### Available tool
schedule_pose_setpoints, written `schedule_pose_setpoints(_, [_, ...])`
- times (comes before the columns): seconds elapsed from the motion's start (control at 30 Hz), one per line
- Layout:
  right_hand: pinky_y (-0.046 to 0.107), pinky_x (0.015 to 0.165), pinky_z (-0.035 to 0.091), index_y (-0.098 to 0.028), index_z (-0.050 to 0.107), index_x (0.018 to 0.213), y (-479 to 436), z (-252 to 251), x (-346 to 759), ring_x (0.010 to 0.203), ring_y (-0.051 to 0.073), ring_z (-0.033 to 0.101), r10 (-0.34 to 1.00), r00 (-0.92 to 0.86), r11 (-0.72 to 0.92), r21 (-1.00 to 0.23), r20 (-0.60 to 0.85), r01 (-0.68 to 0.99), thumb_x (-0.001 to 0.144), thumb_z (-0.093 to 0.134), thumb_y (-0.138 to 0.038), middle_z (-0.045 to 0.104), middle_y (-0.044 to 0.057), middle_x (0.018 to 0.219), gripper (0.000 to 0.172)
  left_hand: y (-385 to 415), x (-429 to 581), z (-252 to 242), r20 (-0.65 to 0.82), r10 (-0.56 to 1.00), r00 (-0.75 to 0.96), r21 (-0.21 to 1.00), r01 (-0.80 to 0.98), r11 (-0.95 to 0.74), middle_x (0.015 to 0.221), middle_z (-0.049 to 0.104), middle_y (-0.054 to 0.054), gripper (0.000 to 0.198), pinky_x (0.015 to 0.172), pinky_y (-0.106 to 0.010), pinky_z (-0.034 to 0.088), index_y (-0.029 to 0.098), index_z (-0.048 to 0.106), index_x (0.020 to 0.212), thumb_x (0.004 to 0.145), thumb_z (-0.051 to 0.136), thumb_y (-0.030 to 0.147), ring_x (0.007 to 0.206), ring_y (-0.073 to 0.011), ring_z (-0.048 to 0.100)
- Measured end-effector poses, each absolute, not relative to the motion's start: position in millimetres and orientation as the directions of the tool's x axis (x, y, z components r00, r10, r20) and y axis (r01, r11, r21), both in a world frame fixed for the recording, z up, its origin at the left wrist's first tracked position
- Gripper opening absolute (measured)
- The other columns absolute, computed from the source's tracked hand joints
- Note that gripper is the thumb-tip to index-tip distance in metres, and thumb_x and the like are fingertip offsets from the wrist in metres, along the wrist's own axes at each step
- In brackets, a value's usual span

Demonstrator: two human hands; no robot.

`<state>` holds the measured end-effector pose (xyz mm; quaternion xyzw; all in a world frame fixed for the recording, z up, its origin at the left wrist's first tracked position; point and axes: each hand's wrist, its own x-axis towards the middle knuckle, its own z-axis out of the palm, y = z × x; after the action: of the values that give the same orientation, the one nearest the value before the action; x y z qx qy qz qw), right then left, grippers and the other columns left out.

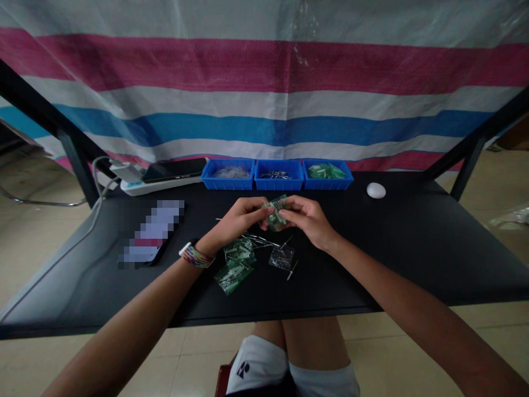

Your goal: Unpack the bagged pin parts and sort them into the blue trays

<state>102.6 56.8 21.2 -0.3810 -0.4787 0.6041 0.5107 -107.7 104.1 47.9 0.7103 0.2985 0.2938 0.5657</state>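
Observation:
Between my two hands, above the black table, is a small green-tinted plastic bag (276,212) with pale pieces inside. My left hand (247,219) pinches its left side, thumb on top. From the other side my right hand (308,219) grips it between thumb and fingers. Below my left hand lie two more filled green bags, one (240,251) partly over the other (233,275). Thin metal rivet-like pins (260,240) lie scattered beside them. A small clear bag (282,257) rests under my right hand, with another loose pin (292,271) nearby.
Three blue bins stand along the back: one with clear bags (229,172), one with metal pins (276,175), one with green bags (326,171). A phone lies at left (152,234), another dark phone (176,170) on a white power strip (163,184). A white oval object (376,191) sits right.

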Motion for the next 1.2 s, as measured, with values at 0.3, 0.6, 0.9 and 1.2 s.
schedule_pose_setpoints(0.3, [0.037, 0.074, 0.069, -0.019, 0.077, 0.098, 59.7, 21.9, 104.0, 0.081, 0.019, 0.075, 0.990, -0.130, 0.021, -0.969, 0.054, -0.247, 0.075, 0.094, -0.045, 0.079, 0.004, 0.092, 0.039, 102.4, -105.8, 47.7, 0.121, 0.803, 0.584, 0.984, 0.036, -0.175, 0.073, 0.068, -0.001, 0.035, 0.063, -0.024, 0.054, 0.014, 0.067, 0.088, 0.090, 0.079, 0.047, 0.064, -0.0132, 0.065])
schedule_pose_setpoints(0.6, [0.040, 0.079, 0.069, -0.020, 0.076, 0.103, 61.0, 17.2, 103.9, 0.085, 0.020, 0.077, 0.983, -0.169, 0.034, -0.974, 0.073, -0.222, 0.077, 0.092, -0.043, 0.079, 0.004, 0.096, 0.039, 104.8, -104.8, 41.8, 0.168, 0.785, 0.596, 0.980, -0.012, -0.200, 0.074, 0.067, 0.000, 0.026, 0.062, -0.023, 0.054, 0.014, 0.067, 0.091, 0.091, 0.080, 0.037, 0.064, -0.0112, 0.064])
schedule_pose_setpoints(0.9, [0.039, 0.074, 0.068, -0.020, 0.075, 0.099, 71.7, 19.4, 112.1, 0.081, 0.021, 0.076, 0.984, 0.006, 0.175, -0.979, 0.176, -0.108, 0.080, 0.087, -0.047, 0.078, 0.005, 0.093, 0.035, 103.6, -101.4, 38.2, 0.155, 0.794, 0.588, 0.987, -0.061, -0.148, 0.079, 0.066, 0.002, 0.029, 0.060, -0.023, 0.055, 0.015, 0.063, 0.109, 0.093, 0.076, 0.035, 0.061, -0.0115, 0.067])
schedule_pose_setpoints(1.2, [0.052, 0.106, 0.059, -0.017, 0.072, 0.130, 122.4, 64.3, 236.3, 0.122, 0.031, 0.073, 0.304, 0.434, 0.442, -0.529, 0.848, 0.724, 0.105, 0.056, -0.043, 0.075, 0.016, 0.127, 0.040, 105.5, -104.3, 34.5, 0.137, 0.782, 0.608, 0.990, -0.052, -0.133, 0.086, 0.067, -0.001, 0.021, 0.061, -0.024, 0.055, 0.014, 0.065, 0.109, 0.094, 0.070, 0.029, 0.064, -0.0114, 0.068])
